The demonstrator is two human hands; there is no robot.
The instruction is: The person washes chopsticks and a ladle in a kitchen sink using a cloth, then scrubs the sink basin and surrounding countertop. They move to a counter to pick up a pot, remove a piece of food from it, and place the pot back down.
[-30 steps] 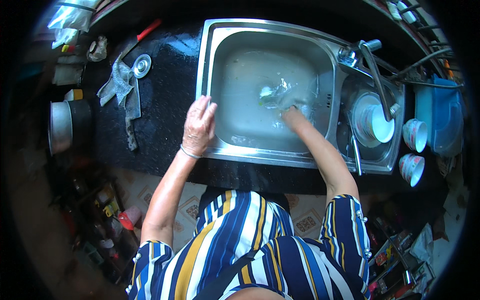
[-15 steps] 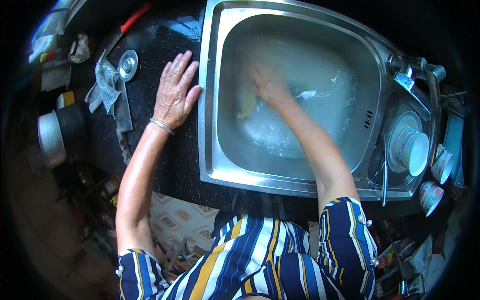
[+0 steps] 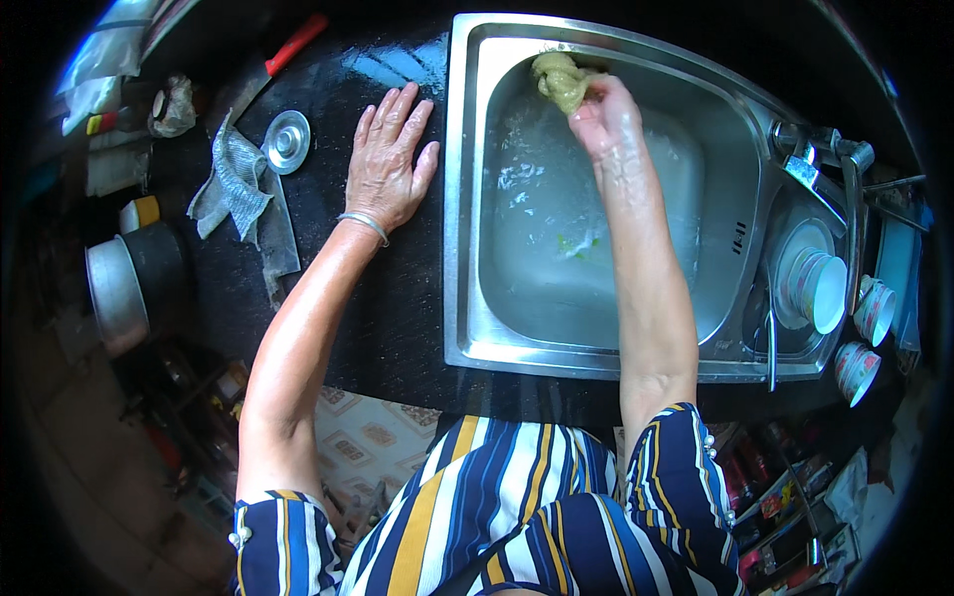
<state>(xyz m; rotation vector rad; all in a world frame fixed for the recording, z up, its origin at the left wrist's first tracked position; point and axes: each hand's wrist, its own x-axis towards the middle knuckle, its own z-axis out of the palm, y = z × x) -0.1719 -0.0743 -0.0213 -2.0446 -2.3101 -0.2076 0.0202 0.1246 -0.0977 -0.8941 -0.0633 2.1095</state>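
My right hand [image 3: 608, 111] is closed on a crumpled, wet olive-yellow dishcloth [image 3: 561, 81]. It presses the cloth near the far left corner of the steel sink [image 3: 459, 228], by the rim. Shallow cloudy water [image 3: 556, 278] covers the sink's bottom, with suds and a few green scraps [image 3: 576, 246] floating in it. My left hand [image 3: 391, 159] lies flat on the black counter [image 3: 373, 318] just left of the sink, fingers stretched out, holding nothing.
Left on the counter are a grey cloth [image 3: 234, 184], a round metal lid [image 3: 287, 142], a red-handled knife [image 3: 288, 50], a cleaver [image 3: 280, 233] and a metal pot [image 3: 117, 288]. The faucet [image 3: 820, 149], stacked bowls [image 3: 820, 288] and two loose bowls [image 3: 857, 372] are at the right.
My right hand has come up out of the water to the sink's far left corner, with the dishcloth now plainly in it. My left hand stays flat on the counter. The view has shifted slightly.
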